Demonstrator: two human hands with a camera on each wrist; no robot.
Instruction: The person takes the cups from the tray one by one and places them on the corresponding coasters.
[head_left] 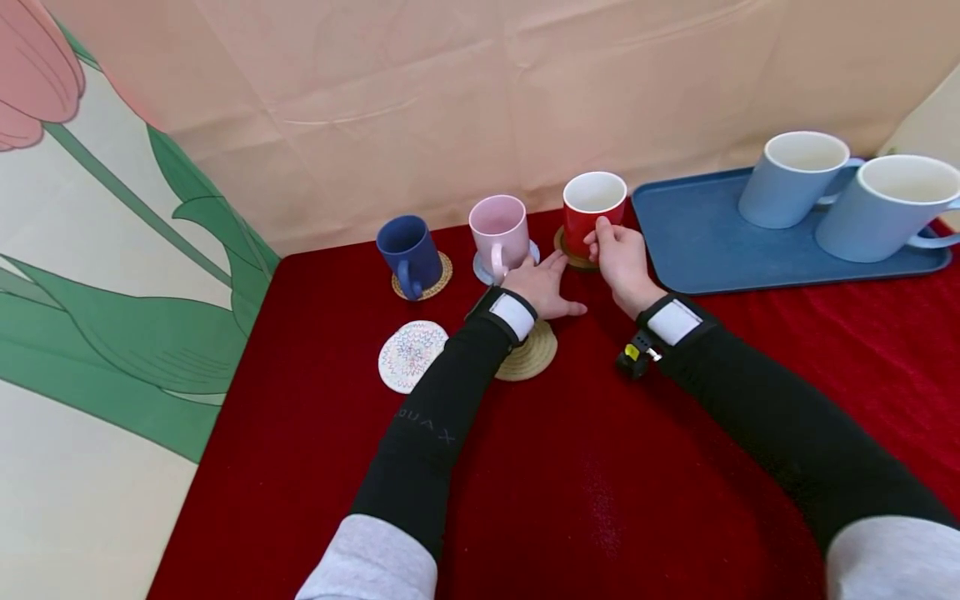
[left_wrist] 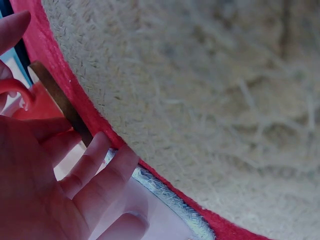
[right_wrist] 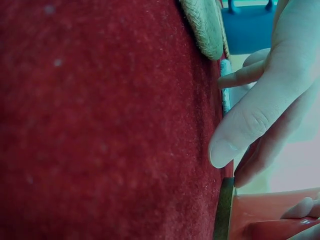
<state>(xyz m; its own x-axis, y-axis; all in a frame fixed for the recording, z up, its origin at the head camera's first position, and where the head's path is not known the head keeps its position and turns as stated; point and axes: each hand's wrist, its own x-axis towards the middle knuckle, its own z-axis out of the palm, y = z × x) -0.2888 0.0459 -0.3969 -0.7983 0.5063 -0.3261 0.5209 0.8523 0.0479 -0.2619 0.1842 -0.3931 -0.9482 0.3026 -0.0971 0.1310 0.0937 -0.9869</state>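
I'd keep the red mug (head_left: 579, 223) level on its brown coaster (head_left: 577, 262), my right hand (head_left: 621, 258) pinching the handle (left_wrist: 21, 89), and let my left hand (head_left: 542, 287), fingers spread by the coaster's edge, steady it

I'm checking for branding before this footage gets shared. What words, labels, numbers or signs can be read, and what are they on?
"X": on the left arm's black sleeve.
Faint letters beside it: too small and blurred to read.
No readable text shows on the red mug or blue tray.
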